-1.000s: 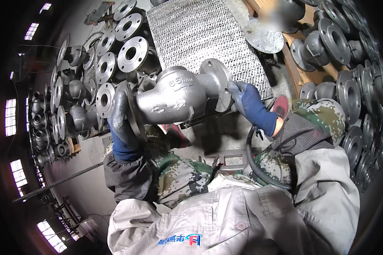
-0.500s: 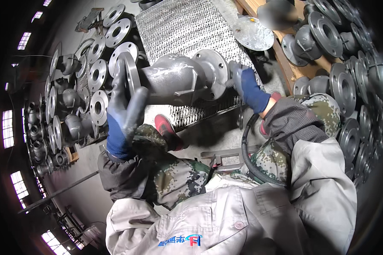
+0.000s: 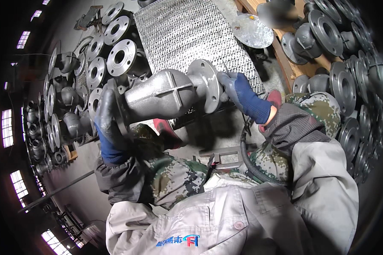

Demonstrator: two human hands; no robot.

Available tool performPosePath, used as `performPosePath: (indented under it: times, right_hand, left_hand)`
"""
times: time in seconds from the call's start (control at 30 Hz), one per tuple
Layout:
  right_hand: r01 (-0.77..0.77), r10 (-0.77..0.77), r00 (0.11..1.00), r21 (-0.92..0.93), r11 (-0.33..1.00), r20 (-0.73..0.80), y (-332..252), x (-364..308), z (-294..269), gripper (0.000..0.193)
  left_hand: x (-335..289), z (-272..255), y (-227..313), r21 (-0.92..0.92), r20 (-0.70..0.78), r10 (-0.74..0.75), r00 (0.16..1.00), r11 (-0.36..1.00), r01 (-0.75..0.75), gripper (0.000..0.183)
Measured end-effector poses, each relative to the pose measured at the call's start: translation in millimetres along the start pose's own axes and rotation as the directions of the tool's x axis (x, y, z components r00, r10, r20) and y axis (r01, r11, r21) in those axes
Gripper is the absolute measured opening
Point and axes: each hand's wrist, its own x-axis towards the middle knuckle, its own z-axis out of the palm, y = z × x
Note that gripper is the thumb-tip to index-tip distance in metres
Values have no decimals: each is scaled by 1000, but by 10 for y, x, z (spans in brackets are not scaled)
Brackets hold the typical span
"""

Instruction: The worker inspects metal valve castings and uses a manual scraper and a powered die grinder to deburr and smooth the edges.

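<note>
A grey cast valve body with a flange at each end is held crosswise in front of me, over the near edge of the metal grating. A raised cross-shaped rib shows on its bulging middle. My left hand, in a blue glove with a dark coated palm, is closed on the left flange, its fingers along the outer face. My right hand, gloved alike, grips the rim of the right flange. The fingertips behind both flanges are partly hidden.
The ridged metal grating lies beyond the valve body. Flanged castings stand stacked on the left, and more crowd the right beside a wooden pallet. A round metal plate sits at the grating's far right. A ribbed hose runs by my right leg.
The valve body has come nearer to me and turned about its length, bringing the cross rib up. My left hand's fingers, spread before, have drawn together on the flange; its left end sits lower.
</note>
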Motion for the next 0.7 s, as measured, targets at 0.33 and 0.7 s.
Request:
performPosePath:
  times: [0.33, 0.7]
  right_hand:
    - [24, -21, 1000, 197, 980, -13, -164, 22, -15, 24]
    - [-33, 57, 996, 314, 949, -69, -595, 239, -253, 31]
  left_hand:
    - [217, 90, 152, -331, -51, -263, 963, 915, 233, 31]
    - [568, -50, -218, 651, 401, 266, 877, 591, -477, 41]
